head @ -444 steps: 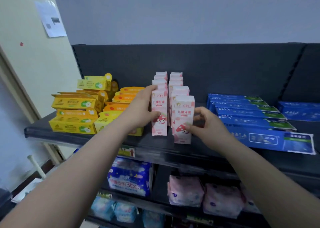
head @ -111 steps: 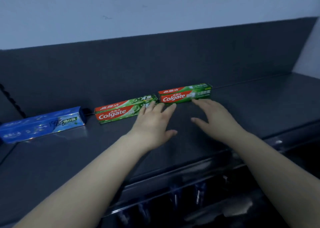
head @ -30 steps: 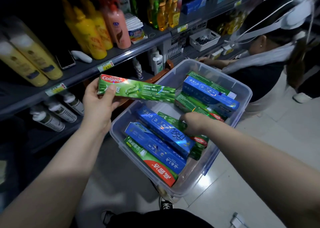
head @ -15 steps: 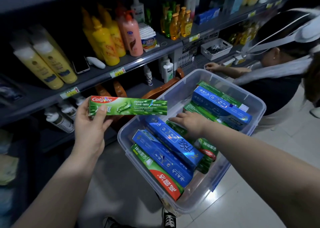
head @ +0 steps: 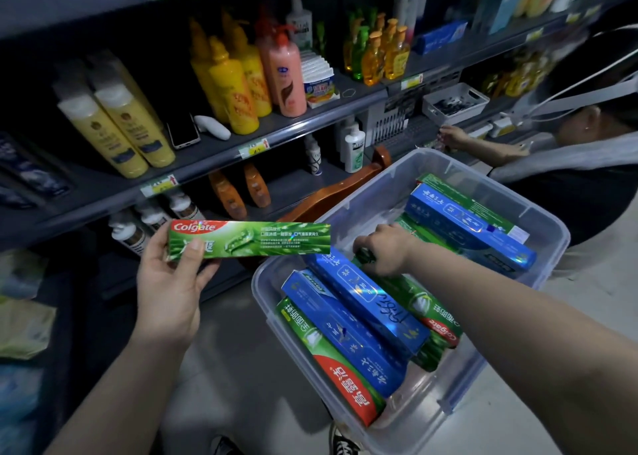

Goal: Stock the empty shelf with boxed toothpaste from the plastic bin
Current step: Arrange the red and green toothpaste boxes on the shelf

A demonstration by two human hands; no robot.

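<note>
In the head view, the left hand (head: 169, 295) holds a long green Colgate toothpaste box (head: 249, 238) by its red end, with the thumb on the front and the fingers behind it. The box lies flat and level in the air, and its far end sticks out to the right of the hand, over the near corner of the clear plastic bin (head: 549, 244). The right hand (head: 385, 251) is down inside the bin, curled around the dark end of a green toothpaste box (head: 419, 304) that is partly hidden under a shiny blue toothpaste box (head: 366, 299). The fingers are closed on it, but how tight the grip is cannot be told. Just below that hand lie another blue box (head: 345, 333) and a green and red box (head: 328, 361), side by side and slanted. Past the hand, at the far side of the bin, more blue and green boxes (head: 469, 225) are stacked. Above the left hand is a dark store shelf (head: 214, 157) with tall yellow bottles (head: 117, 123), a pink pump bottle (head: 284, 71) and a black phone (head: 182, 131) leaning up. Beyond the right hand, another person in a dark top (head: 583, 192) reaches a hand toward the shelves.
</note>
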